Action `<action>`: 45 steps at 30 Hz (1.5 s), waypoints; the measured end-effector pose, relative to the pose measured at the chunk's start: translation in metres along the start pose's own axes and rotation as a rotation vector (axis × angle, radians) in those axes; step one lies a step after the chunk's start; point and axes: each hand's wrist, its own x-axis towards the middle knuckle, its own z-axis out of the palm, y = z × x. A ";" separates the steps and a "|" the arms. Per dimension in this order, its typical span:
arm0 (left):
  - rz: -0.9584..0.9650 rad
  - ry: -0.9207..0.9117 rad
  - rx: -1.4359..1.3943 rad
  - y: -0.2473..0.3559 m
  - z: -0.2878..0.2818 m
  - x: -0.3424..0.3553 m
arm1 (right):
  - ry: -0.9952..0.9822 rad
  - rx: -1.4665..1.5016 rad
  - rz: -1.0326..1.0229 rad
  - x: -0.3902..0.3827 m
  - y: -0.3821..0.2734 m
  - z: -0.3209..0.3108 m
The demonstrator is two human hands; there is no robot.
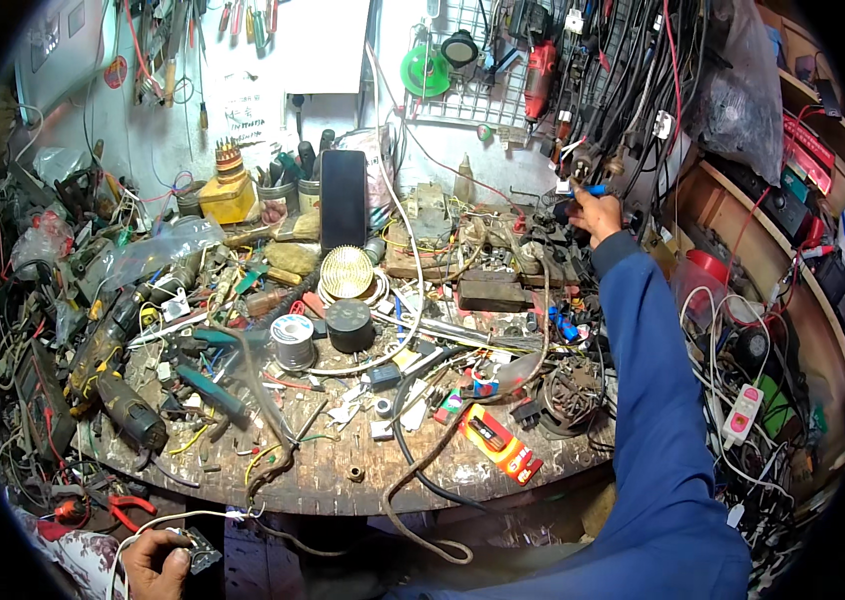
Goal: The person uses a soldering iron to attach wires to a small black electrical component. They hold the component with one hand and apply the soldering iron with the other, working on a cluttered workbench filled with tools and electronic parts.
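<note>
My left hand [155, 566] is low at the left, below the bench edge. Its thumb and fingers pinch a small dark, partly see-through part [204, 552], whose kind I cannot make out. A white cord [131, 540] runs beside this hand. My right arm, in a blue sleeve, stretches far over the right side of the bench. My right hand [598, 216] is closed at the back, by the hanging cables. Right at its fingers are a blue piece [598, 190] and a small white piece [564, 187]; what it grips is partly hidden.
The cluttered wooden bench [193, 463] bears a solder spool [294, 343], an upright phone [344, 200], a black round pot [350, 326] and a red-yellow blister pack [499, 445]. Cables [633, 60] hang on the back wall. A white power strip [742, 414] is at right.
</note>
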 end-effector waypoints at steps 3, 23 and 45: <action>0.046 0.052 0.118 -0.001 -0.003 0.000 | 0.006 -0.090 -0.139 -0.016 0.012 0.012; 0.094 0.167 -0.579 -0.041 -0.015 -0.018 | -1.333 -0.531 -1.038 -0.447 -0.159 0.142; 0.179 0.165 -0.529 -0.050 -0.002 -0.016 | -0.664 -0.108 -0.825 -0.561 -0.061 0.194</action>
